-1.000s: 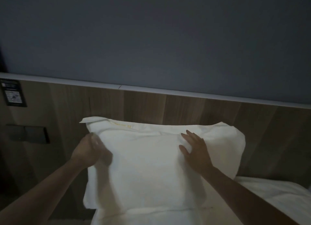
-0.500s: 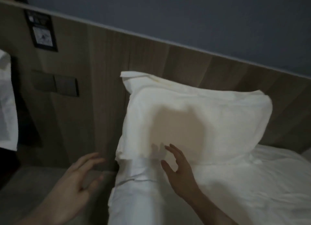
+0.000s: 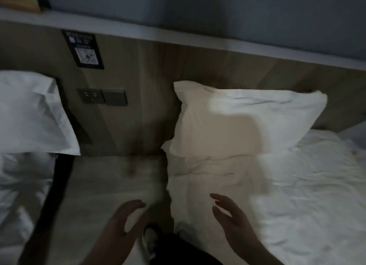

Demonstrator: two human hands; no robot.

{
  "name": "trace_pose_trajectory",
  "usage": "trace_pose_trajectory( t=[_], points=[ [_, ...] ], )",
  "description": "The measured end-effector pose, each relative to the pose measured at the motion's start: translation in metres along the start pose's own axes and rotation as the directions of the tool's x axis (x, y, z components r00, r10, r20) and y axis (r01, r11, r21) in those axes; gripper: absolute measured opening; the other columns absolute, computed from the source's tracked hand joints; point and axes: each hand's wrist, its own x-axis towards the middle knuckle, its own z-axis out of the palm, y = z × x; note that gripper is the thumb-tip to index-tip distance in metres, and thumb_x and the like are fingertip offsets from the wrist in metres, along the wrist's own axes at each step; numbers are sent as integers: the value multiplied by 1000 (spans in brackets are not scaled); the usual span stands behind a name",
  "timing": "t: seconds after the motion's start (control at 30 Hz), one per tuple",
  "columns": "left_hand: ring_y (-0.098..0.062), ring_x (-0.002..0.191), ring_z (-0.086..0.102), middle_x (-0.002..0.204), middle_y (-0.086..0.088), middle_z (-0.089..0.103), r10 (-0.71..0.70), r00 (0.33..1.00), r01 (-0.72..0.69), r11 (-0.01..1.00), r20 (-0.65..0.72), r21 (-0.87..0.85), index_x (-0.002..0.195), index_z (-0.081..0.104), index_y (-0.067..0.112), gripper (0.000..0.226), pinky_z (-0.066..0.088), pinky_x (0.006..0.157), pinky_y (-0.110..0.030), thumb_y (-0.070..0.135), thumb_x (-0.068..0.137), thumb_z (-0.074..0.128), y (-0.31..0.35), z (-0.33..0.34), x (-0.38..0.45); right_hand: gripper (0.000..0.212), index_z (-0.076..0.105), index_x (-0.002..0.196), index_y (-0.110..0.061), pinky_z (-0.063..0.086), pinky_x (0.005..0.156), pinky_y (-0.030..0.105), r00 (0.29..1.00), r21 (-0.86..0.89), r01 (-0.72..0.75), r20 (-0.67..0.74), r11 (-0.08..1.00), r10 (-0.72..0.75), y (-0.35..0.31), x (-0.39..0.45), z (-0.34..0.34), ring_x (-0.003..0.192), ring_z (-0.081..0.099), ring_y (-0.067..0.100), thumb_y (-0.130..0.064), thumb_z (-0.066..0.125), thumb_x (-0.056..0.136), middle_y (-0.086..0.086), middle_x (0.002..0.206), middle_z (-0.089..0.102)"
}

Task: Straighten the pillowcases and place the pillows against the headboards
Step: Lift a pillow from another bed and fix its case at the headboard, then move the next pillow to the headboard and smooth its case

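A white pillow [image 3: 247, 120] leans upright against the wooden headboard [image 3: 227, 68] at the head of the right bed [image 3: 297, 195]. A second white pillow [image 3: 29, 114] stands against the headboard on the left bed [image 3: 17, 185]. My left hand [image 3: 122, 223] hovers low over the floor gap between the beds, fingers apart and empty. Over the right bed's near edge is my right hand [image 3: 231, 219], open and holding nothing, well short of the pillow.
Between the beds runs a strip of pale floor [image 3: 111, 185]. A switch and socket panel [image 3: 102, 96] and a black QR sign [image 3: 84, 50] are on the headboard. A grey ledge [image 3: 178, 35] tops the headboard. My shoe [image 3: 149, 239] shows at the bottom.
Both hands have let go of the right pillow and drawn back toward me. The view has pulled back and dropped, bringing the left bed's pillow and the floor gap into sight.
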Motion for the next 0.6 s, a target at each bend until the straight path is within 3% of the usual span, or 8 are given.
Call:
trace_pose_trajectory(
  t=[0.1, 0.2, 0.4, 0.47, 0.53, 0.6],
  points=[
    [14, 110, 61, 118, 38, 62, -81, 994, 80, 997, 75, 24, 111, 59, 67, 51, 49, 85, -6, 28, 87, 81, 61, -24, -44, 35, 75, 108, -43, 52, 82, 11, 996, 61, -87, -5, 994, 87, -49, -55, -23, 115, 65, -1, -11, 70, 95, -13, 116, 74],
    [10, 106, 65, 110, 31, 69, -86, 990, 80, 995, 108, 56, 108, 65, 59, 44, 54, 85, -15, 20, 89, 78, 115, -47, -70, 30, 76, 110, -37, 51, 79, 9, 985, 162, -153, -57, 975, 164, -85, -99, -34, 111, 68, 2, -11, 69, 95, -4, 114, 76],
    [4, 100, 70, 102, 24, 75, 5, 975, -15, 999, 222, 46, 101, 72, 52, 44, 52, 82, -9, 9, 96, 70, 167, -66, -87, 25, 76, 113, -31, 51, 81, 10, 950, 343, -163, -198, 925, 241, -116, -174, -23, 110, 69, 2, -13, 66, 97, -7, 112, 77],
    [7, 99, 69, 100, 31, 74, 53, 969, -56, 998, 242, 6, 95, 71, 61, 45, 49, 80, -3, 16, 96, 70, 183, -68, -96, 25, 77, 110, -32, 54, 83, 12, 928, 404, -168, -243, 899, 282, -121, -198, -15, 105, 71, 3, -13, 67, 97, -5, 107, 79],
    [15, 99, 67, 101, 38, 72, 136, 954, -130, 991, 266, -39, 94, 68, 69, 31, 47, 83, 0, 39, 87, 69, 196, -73, -110, 27, 77, 106, -37, 55, 83, 15, 910, 426, -151, -292, 892, 294, -124, -220, -7, 102, 72, 5, -14, 66, 97, -4, 103, 79],
    [12, 102, 68, 106, 33, 74, 173, 939, -161, 985, 298, -66, 99, 73, 60, 23, 48, 86, -2, 39, 90, 70, 189, -76, -121, 27, 76, 108, -38, 58, 87, 22, 895, 432, -144, -326, 890, 303, -121, -244, 3, 104, 71, 7, -16, 65, 99, -3, 105, 78]
  ],
)
